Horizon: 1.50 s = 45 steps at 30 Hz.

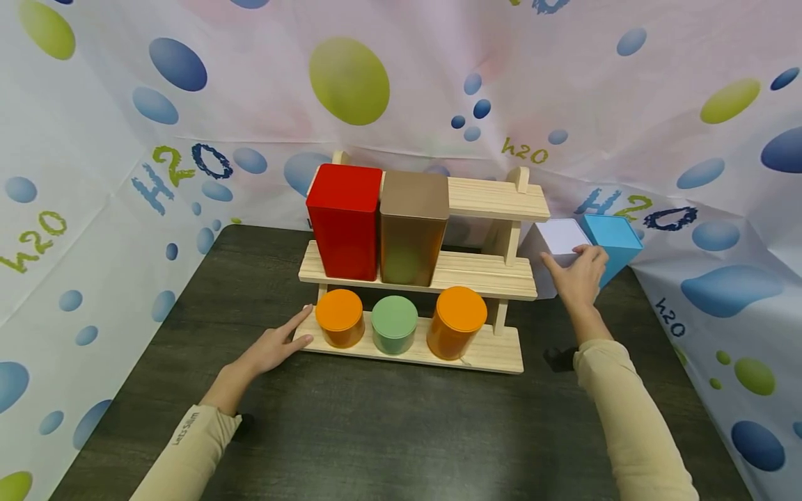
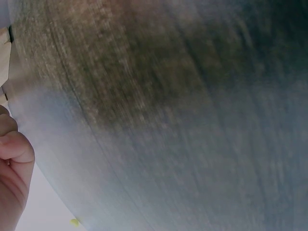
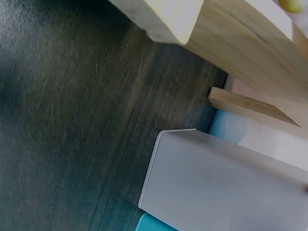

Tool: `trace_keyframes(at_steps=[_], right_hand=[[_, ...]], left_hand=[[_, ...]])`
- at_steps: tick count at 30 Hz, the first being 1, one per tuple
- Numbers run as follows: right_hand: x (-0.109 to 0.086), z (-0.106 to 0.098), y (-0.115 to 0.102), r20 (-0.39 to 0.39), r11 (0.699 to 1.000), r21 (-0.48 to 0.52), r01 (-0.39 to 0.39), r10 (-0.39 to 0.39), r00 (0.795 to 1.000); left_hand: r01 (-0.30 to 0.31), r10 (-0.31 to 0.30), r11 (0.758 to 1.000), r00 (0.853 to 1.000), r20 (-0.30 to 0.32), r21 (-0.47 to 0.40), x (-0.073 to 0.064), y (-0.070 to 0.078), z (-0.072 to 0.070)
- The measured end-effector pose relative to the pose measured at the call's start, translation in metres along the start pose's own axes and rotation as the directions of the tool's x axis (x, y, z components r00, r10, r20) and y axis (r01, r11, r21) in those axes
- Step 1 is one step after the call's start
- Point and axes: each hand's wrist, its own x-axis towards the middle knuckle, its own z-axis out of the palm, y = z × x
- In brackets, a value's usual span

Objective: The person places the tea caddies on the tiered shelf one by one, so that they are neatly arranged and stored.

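My right hand (image 1: 579,275) grips the upper part of a tall white canister (image 1: 551,250), thumb on the left side and fingers on the right. Directly right of it leans a light blue canister (image 1: 610,240). In the right wrist view the white canister (image 3: 207,183) stands on the table; that hand is out of frame. My left hand (image 1: 269,348) touches the left end of a tiered wooden shelf (image 1: 501,355) with thumb and forefinger extended. At the left wrist view's edge, some fingers of the left hand (image 2: 14,168) look bent.
On the middle tier stand a red canister (image 1: 347,229) and a brown one (image 1: 413,236). The lowest tier carries an orange round jar (image 1: 340,320), a green jar (image 1: 395,327) and a taller orange jar (image 1: 457,327). A dotted curtain (image 1: 263,90) surrounds the dark table (image 1: 376,431).
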Motion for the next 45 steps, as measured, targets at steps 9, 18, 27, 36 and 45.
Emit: trace_keyframes(at_steps=[9,18,27,36,45], right_hand=[[-0.009,0.002,0.004,-0.065,0.997,0.068,-0.019,0.024,0.998],[-0.011,0.005,0.006,-0.041,0.987,0.095,-0.128,0.133,0.990],[-0.010,0.010,0.008,-0.040,0.973,0.194,-0.124,0.134,0.990],[-0.016,0.003,0.016,-0.046,0.941,0.328,-0.082,0.103,0.994],[-0.024,-0.016,0.017,-0.002,0.952,0.298,-0.072,0.076,0.997]], left_hand=[[0.003,-0.003,1.000,1.000,0.001,0.004,0.000,0.000,-0.001],[0.000,0.000,1.000,1.000,0.006,0.007,0.000,-0.001,0.001],[0.001,-0.001,1.000,1.000,0.002,0.000,0.000,0.000,0.001],[-0.009,0.009,1.000,1.000,0.001,0.004,0.002,0.002,0.000],[-0.001,0.001,1.000,1.000,-0.004,0.005,0.000,0.003,0.000]])
